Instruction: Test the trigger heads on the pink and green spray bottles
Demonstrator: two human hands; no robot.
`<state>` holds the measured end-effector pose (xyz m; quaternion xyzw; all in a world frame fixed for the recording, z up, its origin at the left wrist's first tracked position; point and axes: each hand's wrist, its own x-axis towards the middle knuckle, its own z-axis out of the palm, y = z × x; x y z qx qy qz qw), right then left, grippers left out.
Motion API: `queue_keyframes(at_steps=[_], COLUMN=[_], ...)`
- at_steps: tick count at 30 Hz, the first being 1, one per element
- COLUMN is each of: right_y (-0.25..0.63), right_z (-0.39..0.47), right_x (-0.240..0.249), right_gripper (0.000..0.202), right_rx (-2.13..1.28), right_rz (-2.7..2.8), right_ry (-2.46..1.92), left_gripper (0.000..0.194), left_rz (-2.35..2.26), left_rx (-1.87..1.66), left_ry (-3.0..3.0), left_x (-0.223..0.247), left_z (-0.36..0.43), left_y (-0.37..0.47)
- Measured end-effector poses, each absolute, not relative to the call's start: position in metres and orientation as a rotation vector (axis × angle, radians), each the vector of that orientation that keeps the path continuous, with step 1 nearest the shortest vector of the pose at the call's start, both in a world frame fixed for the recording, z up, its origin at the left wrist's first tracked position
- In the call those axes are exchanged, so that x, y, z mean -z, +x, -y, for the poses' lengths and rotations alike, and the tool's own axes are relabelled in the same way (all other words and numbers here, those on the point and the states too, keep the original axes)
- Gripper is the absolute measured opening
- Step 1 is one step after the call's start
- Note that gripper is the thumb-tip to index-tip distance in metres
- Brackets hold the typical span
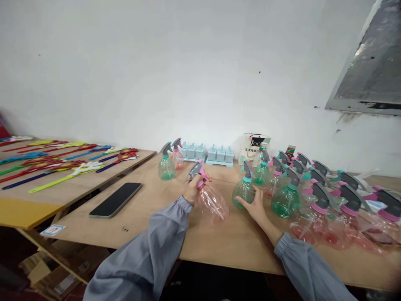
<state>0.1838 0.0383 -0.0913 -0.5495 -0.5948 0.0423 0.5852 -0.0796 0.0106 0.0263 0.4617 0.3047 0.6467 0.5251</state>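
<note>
My left hand [191, 191] is closed round the neck of a pink spray bottle [213, 204], just under its grey and pink trigger head. The bottle is tilted, its base pointing right and toward me. To the right, my right hand [257, 205] holds the side of a green spray bottle [242, 191], thumb in front and fingers partly hidden. That bottle stands upright on the wooden table [219, 246]. Behind my left hand, a green spray bottle [166, 168] and a smaller-looking pink one [178, 159] stand together.
Several pink and green spray bottles [318, 217] crowd the right side. Pale blue ice-pop moulds [221, 155] and a printed box [250, 146] stand along the wall. A phone [115, 200] lies on the left, and colourful hand-shaped clappers [62, 175] cover the neighbouring table.
</note>
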Motion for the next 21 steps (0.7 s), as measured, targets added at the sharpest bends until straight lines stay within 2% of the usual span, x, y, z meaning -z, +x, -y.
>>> queue_keyframes(at_steps=[6,10,14,21], right_y=[0.182,0.181,0.178,0.174], right_z=[-0.035,-0.033,-0.031,-0.028], right_x=[0.089,0.089,0.088,0.085], right_gripper=[0.096,0.099,0.099,0.100], right_rx=[-0.146,-0.265,-0.380,-0.399], right_rz=[1.369,1.358,1.364,1.374], right_ry=[-1.281,-1.254,-1.220,-1.221], left_gripper=[0.025,0.040,0.056,0.037], left_rz=[-0.754,-1.052,-1.312,-1.801], left_rx=[-1.536,-1.634,-1.801,-1.841], left_ry=[1.533,1.586,1.486,1.482], left_x=[-0.040,-0.051,-0.043,-0.019], left_z=[-0.009,-0.009,-0.023,-0.048], left_y=[-0.100,-0.148,-0.211,-0.263])
